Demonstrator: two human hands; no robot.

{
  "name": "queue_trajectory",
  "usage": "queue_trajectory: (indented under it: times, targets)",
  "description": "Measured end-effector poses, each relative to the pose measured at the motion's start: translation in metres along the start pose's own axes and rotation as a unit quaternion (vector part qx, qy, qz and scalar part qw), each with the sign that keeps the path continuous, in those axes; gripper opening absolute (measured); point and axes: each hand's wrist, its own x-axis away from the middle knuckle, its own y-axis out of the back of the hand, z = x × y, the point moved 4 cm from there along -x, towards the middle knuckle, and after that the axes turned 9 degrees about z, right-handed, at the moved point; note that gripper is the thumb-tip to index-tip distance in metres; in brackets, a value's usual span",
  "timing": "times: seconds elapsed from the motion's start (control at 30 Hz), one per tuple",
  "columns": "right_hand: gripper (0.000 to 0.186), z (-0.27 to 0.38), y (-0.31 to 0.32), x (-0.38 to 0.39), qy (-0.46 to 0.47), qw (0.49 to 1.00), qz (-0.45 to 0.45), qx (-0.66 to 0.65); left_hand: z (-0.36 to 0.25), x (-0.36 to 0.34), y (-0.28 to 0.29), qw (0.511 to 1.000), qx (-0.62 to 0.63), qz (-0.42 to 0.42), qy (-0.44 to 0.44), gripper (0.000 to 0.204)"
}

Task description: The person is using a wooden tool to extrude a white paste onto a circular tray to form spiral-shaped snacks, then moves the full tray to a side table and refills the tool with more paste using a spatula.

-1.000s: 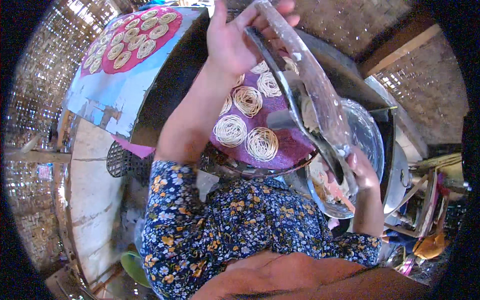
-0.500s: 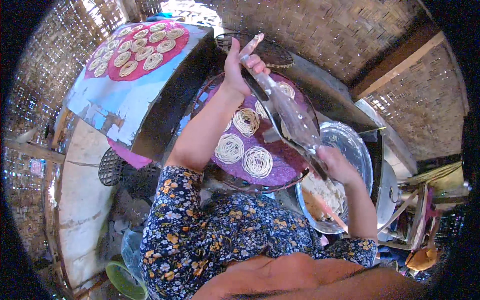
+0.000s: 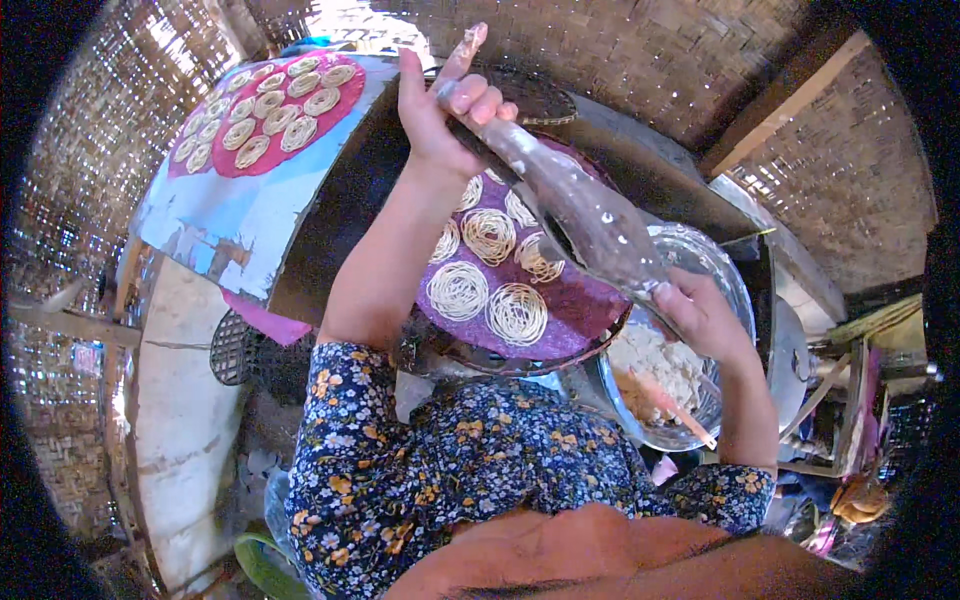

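Here we are, both hands on the wooden lever press point(image 3: 590, 215), which slants from upper left to lower right, above the round tray point(image 3: 560, 364)! The left hand point(image 3: 455, 122) has its fingers curled over the narrow upper part, thumb standing up, and the tip of the handle pokes out beyond the grip. Down at the other end, the right hand point(image 3: 705, 315) is closed around the lower end; some of its fingers are hidden from here. White smears dot the pale top beam, and a darker edge shows beneath it.

Look under it: purple cloth point(image 3: 590, 325) lines the tray, and round noodle coils point(image 3: 517, 314) lie on it, one partly covered by the press. Just to the right sits the metal basin point(image 3: 738, 275), with pale dough point(image 3: 650, 365) inside and an orange-handled tool point(image 3: 672, 410) leaning across it towards the rim.

And over on the far left, a worn blue board point(image 3: 190, 190) carries pink cloth point(image 3: 345, 95) with plenty more coils on it. A dark latticed basket point(image 3: 228, 347) sits below, near the pale wall.
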Motion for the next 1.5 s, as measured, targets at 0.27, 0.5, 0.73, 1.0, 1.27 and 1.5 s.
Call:
queue_trajectory:
  times: [0.27, 0.5, 0.73, 1.0, 1.27, 1.5]
  targets:
    - [0.045, 0.004, 0.021, 0.011, 0.032, 0.990, -0.053, 0.128, 0.011, -0.006, -0.011, 0.999, 0.027, 0.032, -0.021, 0.066]
    - [0.047, 0.012, 0.010, -0.006, 0.057, 0.991, -0.043, 0.114, -0.019, -0.001, -0.018, 0.998, -0.023, 0.041, -0.030, 0.070]
    - [0.045, -0.007, 0.005, 0.016, 0.061, 0.995, 0.000, 0.073, 0.013, 0.020, -0.026, 0.999, -0.018, -0.030, -0.004, 0.064]
    - [0.041, -0.033, 0.011, 0.028, -0.008, 0.999, -0.011, 0.042, 0.073, 0.010, 0.014, 0.970, 0.034, 0.002, 0.240, 0.063]
    - [0.040, -0.033, 0.009, 0.029, 0.018, 0.998, -0.055, 0.015, 0.138, 0.071, 0.082, 0.793, -0.409, -0.041, 0.450, 0.034]
    - [0.038, -0.045, 0.011, 0.028, -0.002, 0.996, -0.090, -0.027, 0.139, 0.079, 0.079, 0.768, -0.437, 0.024, 0.467, 0.044]
